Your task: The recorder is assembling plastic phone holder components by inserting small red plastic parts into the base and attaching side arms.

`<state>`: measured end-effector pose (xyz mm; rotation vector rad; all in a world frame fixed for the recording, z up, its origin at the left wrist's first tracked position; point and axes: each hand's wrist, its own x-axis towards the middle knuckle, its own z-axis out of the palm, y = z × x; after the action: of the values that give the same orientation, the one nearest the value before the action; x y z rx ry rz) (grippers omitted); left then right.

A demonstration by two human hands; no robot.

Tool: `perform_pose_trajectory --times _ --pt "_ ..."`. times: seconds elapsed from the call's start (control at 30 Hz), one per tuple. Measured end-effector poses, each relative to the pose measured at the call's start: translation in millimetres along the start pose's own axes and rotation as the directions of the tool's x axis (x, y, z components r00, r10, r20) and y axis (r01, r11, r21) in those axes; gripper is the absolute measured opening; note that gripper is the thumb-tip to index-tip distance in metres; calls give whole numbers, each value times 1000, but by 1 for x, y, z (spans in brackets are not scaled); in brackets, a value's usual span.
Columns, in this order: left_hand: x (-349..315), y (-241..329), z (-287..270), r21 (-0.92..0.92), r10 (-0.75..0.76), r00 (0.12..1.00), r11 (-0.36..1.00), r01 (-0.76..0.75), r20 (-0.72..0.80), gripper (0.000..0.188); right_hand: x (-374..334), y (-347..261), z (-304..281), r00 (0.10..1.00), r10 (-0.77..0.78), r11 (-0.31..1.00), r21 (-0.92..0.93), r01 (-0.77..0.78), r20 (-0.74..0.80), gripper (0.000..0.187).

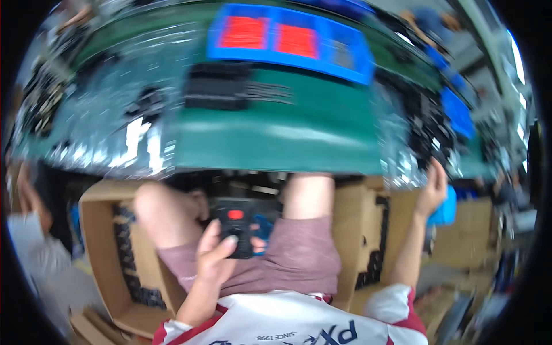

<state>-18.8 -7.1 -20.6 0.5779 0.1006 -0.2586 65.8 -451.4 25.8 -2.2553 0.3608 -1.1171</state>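
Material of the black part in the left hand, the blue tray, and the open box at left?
Black part: probably hard plastic, fairly matte; dark with little shine, but blur leaves coated metal possible.
Blue tray: likely moulded plastic, smooth; uniform saturated blue throughout.
Open box: looks like cardboard, dull finish; plain tan panels.

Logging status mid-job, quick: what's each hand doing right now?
Left hand: closed, holding a black part with a red patch.
Right hand: near the black pieces; too blurred to tell whether it holds anything.
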Motion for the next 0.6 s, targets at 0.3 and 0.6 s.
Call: perform_pose_trajectory --times 0.3,0.6 --pt "18 -20 12 107 -3 999 994 8 -44 48 16 46 -39 991 133 990 41 -132 -13 25" --pt "6 -12 8 244 66 991 969 -36 -114 46 61 47 7 998 39 952 -305 -22 48 35"
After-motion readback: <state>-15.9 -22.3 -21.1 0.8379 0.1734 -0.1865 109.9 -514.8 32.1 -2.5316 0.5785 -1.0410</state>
